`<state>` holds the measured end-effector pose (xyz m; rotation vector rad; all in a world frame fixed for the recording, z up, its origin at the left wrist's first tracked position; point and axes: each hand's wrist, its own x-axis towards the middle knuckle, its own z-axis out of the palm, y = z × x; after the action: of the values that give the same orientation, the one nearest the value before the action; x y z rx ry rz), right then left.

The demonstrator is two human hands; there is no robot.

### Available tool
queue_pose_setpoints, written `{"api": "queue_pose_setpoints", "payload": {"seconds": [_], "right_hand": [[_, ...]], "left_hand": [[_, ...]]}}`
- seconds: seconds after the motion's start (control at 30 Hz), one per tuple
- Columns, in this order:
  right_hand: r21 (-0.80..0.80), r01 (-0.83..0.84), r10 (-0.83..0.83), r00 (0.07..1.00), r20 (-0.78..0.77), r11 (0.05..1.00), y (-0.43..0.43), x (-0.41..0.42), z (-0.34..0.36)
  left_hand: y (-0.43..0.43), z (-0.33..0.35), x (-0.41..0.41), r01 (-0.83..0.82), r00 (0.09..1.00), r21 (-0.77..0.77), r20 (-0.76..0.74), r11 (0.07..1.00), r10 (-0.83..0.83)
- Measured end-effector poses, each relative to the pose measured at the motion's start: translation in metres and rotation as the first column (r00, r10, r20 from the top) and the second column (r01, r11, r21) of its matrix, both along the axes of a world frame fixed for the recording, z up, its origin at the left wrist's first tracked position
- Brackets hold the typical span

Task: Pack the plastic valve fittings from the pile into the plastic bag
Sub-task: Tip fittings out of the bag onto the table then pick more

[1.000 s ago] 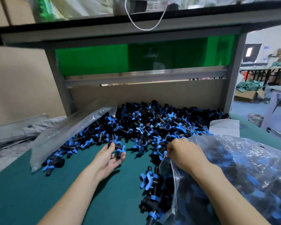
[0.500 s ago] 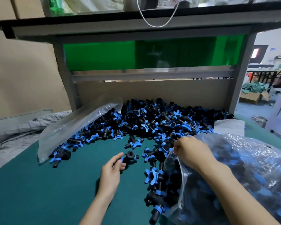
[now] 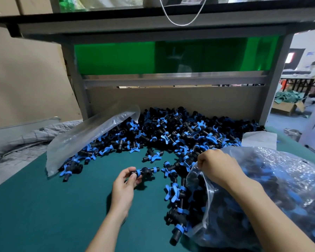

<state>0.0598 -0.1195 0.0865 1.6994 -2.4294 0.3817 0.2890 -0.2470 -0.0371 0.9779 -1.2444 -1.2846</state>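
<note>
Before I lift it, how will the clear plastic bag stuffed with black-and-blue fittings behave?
Likely heavy: the clear plastic bag bulges with fittings. Probably floppy: its thin film crumples where the right hand grips the mouth. Fittings may spill from that open mouth if tipped.

Left hand (image 3: 125, 184): drawn back from the near edge of the pile (image 3: 180, 131), toward the person.
Valve fitting (image 3: 145, 172): one piece, taken out of the pile, now pinched by one end at the left fingertips, its free end toward the right hand (image 3: 216, 166).
</note>
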Motion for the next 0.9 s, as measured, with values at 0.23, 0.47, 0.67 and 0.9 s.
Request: {"api": "queue_pose_setpoints", "payload": {"seconds": [0.23,0.47,0.67,0.9], "right_hand": [[0.010,0.003,-0.003,1.000,0.018,1.000,-0.0005,0.0010,0.0016],[0.011,0.001,-0.002,1.000,0.027,1.000,0.0004,0.0012,0.0021],[0.016,0.007,-0.007,0.999,0.035,1.000,0.0010,0.0013,0.0030],[0.012,-0.002,0.002,0.999,0.048,1.000,0.0010,0.0019,0.0041]], "left_hand": [[-0.0033,-0.0030,-0.0001,-0.007,1.000,0.035,-0.004,0.999,0.007],[-0.0036,-0.0026,0.0005,-0.010,0.999,0.057,-0.052,0.998,0.013],[-0.0018,0.0002,0.0004,0.003,0.997,0.055,-0.074,0.998,0.001],[-0.0005,0.0032,0.0017,-0.015,0.995,0.070,-0.099,0.997,0.021]]}}
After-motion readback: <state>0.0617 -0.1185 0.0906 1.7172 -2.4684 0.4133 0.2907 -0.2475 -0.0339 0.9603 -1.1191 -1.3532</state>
